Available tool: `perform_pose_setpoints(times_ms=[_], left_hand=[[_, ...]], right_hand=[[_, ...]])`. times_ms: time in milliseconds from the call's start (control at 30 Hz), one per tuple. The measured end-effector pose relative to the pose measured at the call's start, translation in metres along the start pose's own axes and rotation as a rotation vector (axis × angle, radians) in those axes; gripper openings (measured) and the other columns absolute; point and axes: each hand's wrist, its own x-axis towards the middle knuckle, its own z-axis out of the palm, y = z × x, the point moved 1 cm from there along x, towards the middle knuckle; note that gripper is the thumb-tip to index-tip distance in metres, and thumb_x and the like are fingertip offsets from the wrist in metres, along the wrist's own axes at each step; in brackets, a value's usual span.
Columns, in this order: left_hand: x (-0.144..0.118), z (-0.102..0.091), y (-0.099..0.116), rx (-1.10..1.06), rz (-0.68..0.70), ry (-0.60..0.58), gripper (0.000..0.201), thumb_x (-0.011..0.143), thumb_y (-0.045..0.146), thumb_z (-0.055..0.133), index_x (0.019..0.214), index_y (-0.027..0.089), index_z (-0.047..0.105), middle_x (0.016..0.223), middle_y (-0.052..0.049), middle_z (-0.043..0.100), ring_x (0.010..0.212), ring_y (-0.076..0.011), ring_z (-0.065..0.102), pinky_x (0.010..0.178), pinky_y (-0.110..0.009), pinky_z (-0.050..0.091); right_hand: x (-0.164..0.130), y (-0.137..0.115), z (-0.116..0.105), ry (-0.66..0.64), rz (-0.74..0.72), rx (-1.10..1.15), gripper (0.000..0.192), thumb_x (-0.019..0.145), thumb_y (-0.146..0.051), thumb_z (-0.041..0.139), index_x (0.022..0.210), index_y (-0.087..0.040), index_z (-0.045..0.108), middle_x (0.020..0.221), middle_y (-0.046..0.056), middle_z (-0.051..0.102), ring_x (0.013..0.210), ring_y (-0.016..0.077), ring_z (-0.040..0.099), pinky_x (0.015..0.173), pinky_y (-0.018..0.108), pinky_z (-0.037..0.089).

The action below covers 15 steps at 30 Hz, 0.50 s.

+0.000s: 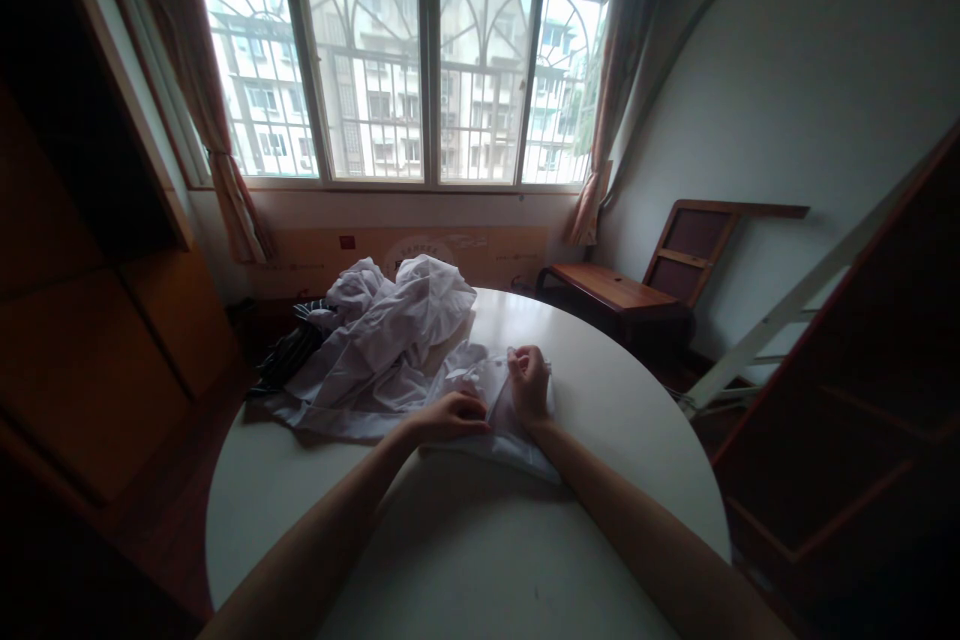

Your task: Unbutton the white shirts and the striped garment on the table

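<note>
From the head camera, both bare forearms are reaching out over a round white table (615, 420); the left hand (450, 417) is lying palm down on a white garment (491, 400), its fingers curled loosely and pressing the cloth flat rather than clenching it; the right hand (529, 383) is sitting just beside it, a little farther from the body, its fingertips bunching together and pinching a small bit of the garment's edge, though what exactly lies between them is too small to tell. The garment is lying on the table's middle, in front of the person, partly flattened under the two hands; its far part is running into a crumpled heap of white clothes (390, 330) that is piling up toward the table's far left edge; a dark striped cloth (289, 352) is hanging off that edge just beside the heap. Beyond the table a large barred window (405, 70) is letting daylight in, with curtains (225, 150) hanging at either side; a wooden bench (611, 288) is standing by the right wall, well apart from the table; dark wooden furniture is filling the left and right margins.
</note>
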Motion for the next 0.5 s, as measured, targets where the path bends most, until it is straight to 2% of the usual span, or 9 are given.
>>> perform_pose_setpoints(times_ms=[300, 433, 500], left_hand=[[0.0, 0.003, 0.002, 0.055, 0.005, 0.039, 0.034, 0.075, 0.043, 0.053, 0.06, 0.014, 0.044, 0.058, 0.006, 0.033, 0.056, -0.0067, 0.03, 0.051, -0.02, 0.025], [0.002, 0.008, -0.002, 0.083, 0.007, 0.1, 0.03, 0.075, 0.04, 0.055, 0.064, 0.013, 0.05, 0.059, 0.005, 0.038, 0.056, -0.0069, 0.034, 0.051, -0.019, 0.028], [0.005, 0.012, -0.004, 0.122, 0.01, 0.183, 0.025, 0.074, 0.037, 0.057, 0.067, 0.013, 0.054, 0.063, 0.003, 0.044, 0.059, -0.0077, 0.039, 0.053, -0.018, 0.032]], right_hand=[[0.0, -0.003, 0.0, -0.016, 0.001, -0.004, 0.019, 0.072, -0.037, 0.05, 0.069, -0.019, 0.044, 0.058, -0.002, 0.048, 0.054, 0.0143, 0.048, 0.052, 0.027, 0.039], [0.001, -0.006, -0.003, -0.021, -0.021, 0.005, 0.016, 0.072, -0.034, 0.05, 0.07, -0.019, 0.044, 0.059, -0.002, 0.048, 0.054, 0.0137, 0.048, 0.053, 0.026, 0.04], [0.003, -0.008, -0.007, -0.012, -0.033, 0.01, 0.016, 0.073, -0.033, 0.05, 0.07, -0.019, 0.044, 0.06, -0.002, 0.048, 0.054, 0.0132, 0.048, 0.053, 0.026, 0.041]])
